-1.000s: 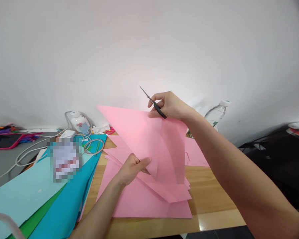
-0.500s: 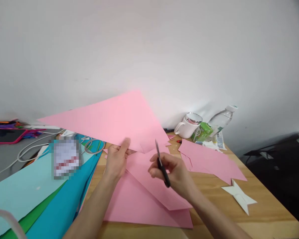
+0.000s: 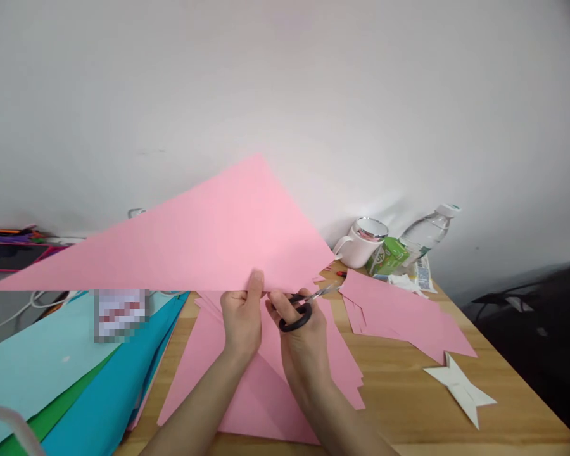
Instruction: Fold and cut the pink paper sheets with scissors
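Note:
My left hand point(image 3: 244, 313) pinches the lower edge of a large pink paper triangle point(image 3: 209, 234), thumb on its near face. The triangle is raised over the table, its long edge nearly level and its peak toward the wall. Close beside it, my right hand point(image 3: 306, 342) is closed around black-handled scissors point(image 3: 296, 318), whose blades point right, away from the paper. The right fingertips are at the triangle's lower edge; whether they grip it I cannot tell. More pink sheets point(image 3: 261, 405) lie on the table under both hands.
Pink paper pieces point(image 3: 403, 310) and a folded white paper shape point(image 3: 460, 387) lie to the right. Behind them stand a white mug point(image 3: 358, 244), a green box point(image 3: 387, 254) and a tilted clear bottle point(image 3: 430, 229). Blue and green sheets point(image 3: 95, 405) cover the left side.
The pink triangle has shifted left and turned so its long edge is nearly level. My right hand has come up beside the left, and the scissors now point right instead of up.

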